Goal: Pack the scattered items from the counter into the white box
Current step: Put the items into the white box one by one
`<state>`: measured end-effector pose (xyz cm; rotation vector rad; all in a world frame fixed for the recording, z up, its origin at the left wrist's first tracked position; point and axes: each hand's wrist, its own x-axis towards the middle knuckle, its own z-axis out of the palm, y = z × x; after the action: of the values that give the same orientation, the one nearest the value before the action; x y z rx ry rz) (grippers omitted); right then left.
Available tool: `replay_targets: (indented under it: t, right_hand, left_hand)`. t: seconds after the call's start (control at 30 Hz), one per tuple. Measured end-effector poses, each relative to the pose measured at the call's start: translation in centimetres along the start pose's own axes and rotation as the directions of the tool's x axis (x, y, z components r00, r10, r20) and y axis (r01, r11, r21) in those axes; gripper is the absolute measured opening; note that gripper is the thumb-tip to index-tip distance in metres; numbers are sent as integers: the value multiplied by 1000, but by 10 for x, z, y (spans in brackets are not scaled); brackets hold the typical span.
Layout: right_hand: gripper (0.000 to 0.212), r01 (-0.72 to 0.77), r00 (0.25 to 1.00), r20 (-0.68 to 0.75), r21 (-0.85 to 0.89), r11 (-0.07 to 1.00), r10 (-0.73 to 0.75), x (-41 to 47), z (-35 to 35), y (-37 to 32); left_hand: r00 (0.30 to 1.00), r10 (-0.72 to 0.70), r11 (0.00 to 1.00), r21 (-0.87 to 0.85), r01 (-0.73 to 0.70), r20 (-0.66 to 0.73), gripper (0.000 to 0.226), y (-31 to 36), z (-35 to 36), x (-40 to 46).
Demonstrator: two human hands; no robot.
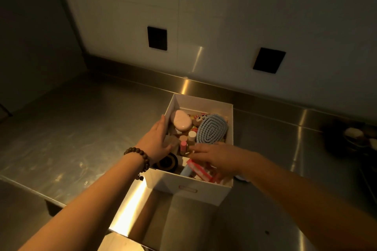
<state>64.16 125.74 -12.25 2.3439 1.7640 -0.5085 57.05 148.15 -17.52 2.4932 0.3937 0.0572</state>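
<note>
The white box (189, 189) stands open on the steel counter (81, 124), full of small items. Inside lie a blue hairbrush (211, 129), a pink oval case (181, 121), small bottles (188, 138), a black round tin (168, 162) and a red-and-white packet (199, 171). My left hand (156, 142), with a bead bracelet at the wrist, rests on the box's left wall, fingers spread along it. Over the box's near right part, my right hand (212, 156) reaches among the items with fingers down; what it touches is hidden.
A white lid or flap (138, 210) lies in front of the box at the counter's near edge. Dark blurred objects (355, 138) sit at the far right. Behind the box rises a white wall with two black square patches (157, 37).
</note>
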Motion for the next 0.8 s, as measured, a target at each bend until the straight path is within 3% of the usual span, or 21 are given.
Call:
replay_targets:
  t: [0.07, 0.13, 0.2, 0.27, 0.3, 0.33, 0.4, 0.43, 0.53, 0.63, 0.7, 0.8]
  right_hand:
    - [84, -16, 995, -97, 177, 984, 34, -10, 2, 7]
    - [80, -56, 951, -247, 452, 890, 185, -27, 6, 19]
    - [68, -79, 776, -432, 656, 751, 460, -49, 20, 38]
    - [60, -216, 569, -427, 747, 629, 703, -69, 47, 59]
    - [61, -319, 559, -328, 763, 563, 761, -75, 64, 66]
    - [66, -407, 605, -190, 760, 506, 773, -78, 82, 70]
    - [76, -497, 705, 25, 730, 469, 708, -75, 114, 67]
    - [79, -515, 721, 62, 714, 474, 690, -71, 123, 64]
    - [81, -563, 701, -1, 613, 555, 713, -56, 134, 60]
    - [75, -582, 661, -29, 611, 537, 750, -47, 133, 60]
    - [68, -529, 572, -108, 710, 466, 813, -46, 122, 61]
    - [67, -243, 259, -299, 900, 361, 919, -41, 77, 52]
  left_hand:
    - [1000, -9, 1000, 3, 9, -7, 98, 0, 1, 0]
    - [1000, -16, 1000, 10, 16, -16, 97, 0, 2, -1]
    - [999, -19, 1000, 9, 19, -30, 96, 2, 2, -1]
    - [999, -26, 1000, 8, 27, -33, 96, 2, 2, 0]
    - [999, -32, 999, 7, 32, -32, 97, 2, 1, 0]
    - [999, -35, 999, 6, 36, -30, 97, 2, 1, 0]
    - [999, -44, 999, 11, 45, -26, 97, 2, 0, 0]
    - [998, -49, 999, 17, 49, -27, 97, 2, 0, -1]
    - [998, -60, 998, 23, 61, -22, 96, 4, -2, -3]
    - [998, -52, 999, 16, 52, -28, 94, 6, -2, -3]
    - [998, -49, 999, 7, 49, -30, 94, 6, -3, -3]
    - [999, -49, 999, -13, 49, -23, 94, 6, -2, -3]
